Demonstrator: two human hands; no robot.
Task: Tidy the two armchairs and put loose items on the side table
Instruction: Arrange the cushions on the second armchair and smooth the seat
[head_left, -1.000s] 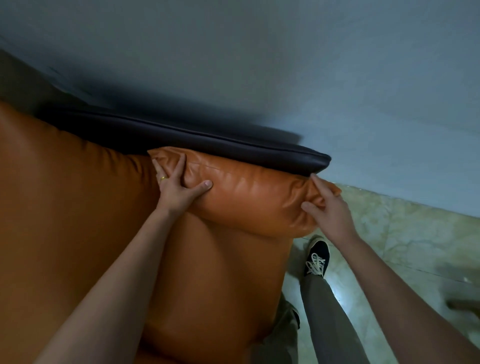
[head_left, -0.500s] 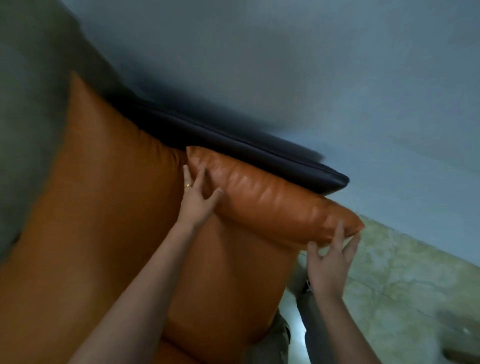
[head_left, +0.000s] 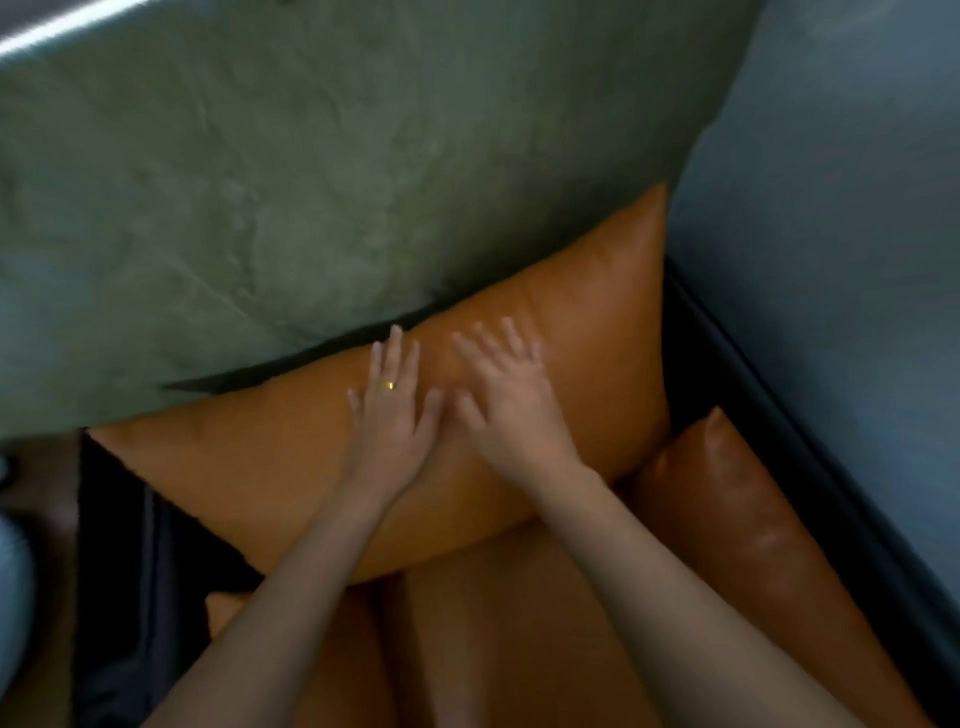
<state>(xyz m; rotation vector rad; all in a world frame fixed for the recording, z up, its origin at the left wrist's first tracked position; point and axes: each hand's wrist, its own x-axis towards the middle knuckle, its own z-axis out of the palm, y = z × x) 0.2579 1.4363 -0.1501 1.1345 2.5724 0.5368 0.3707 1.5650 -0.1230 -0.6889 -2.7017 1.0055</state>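
A large orange leather back cushion (head_left: 249, 467) leans against the back of the armchair, under a green wall. My left hand (head_left: 389, 415), with a gold ring, lies flat on the cushion's middle with straight fingers. My right hand (head_left: 511, 400) lies flat right beside it, fingers spread, thumbs nearly touching. An orange armrest cushion (head_left: 748, 519) runs along the right side, inside the dark chair frame (head_left: 779, 415). The orange seat (head_left: 519, 623) shows between my forearms.
A green textured wall (head_left: 311, 182) fills the upper left; a pale blue wall (head_left: 857, 234) stands at the right. The chair's dark left side (head_left: 130, 571) is in shadow. A blurred pale object (head_left: 13, 597) sits at the far left edge.
Both hands left the ends of the right armrest cushion and moved to the back cushion, now pressing flat on its middle. My view swung left toward the chair's back.
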